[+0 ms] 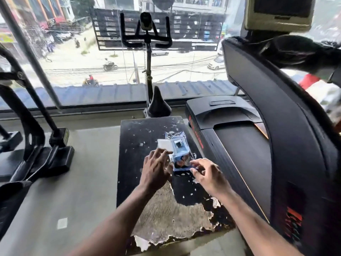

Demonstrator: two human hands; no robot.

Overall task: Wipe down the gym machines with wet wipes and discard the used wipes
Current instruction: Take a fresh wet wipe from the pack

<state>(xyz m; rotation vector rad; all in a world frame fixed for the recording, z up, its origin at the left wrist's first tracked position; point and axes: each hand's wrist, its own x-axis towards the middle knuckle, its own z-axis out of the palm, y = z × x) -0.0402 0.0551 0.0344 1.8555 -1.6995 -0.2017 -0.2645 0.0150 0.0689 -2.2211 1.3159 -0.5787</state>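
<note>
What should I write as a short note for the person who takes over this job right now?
Left hand: holds the blue plastic wet wipes pack from its left side.
Right hand: fingers pinch at the pack's near end.
Pack: on the worn black bench top, white flip lid open.
Done: pack opened.
Left: pull a wipe, wipe the black treadmill and other machines, discard wipes.
</note>
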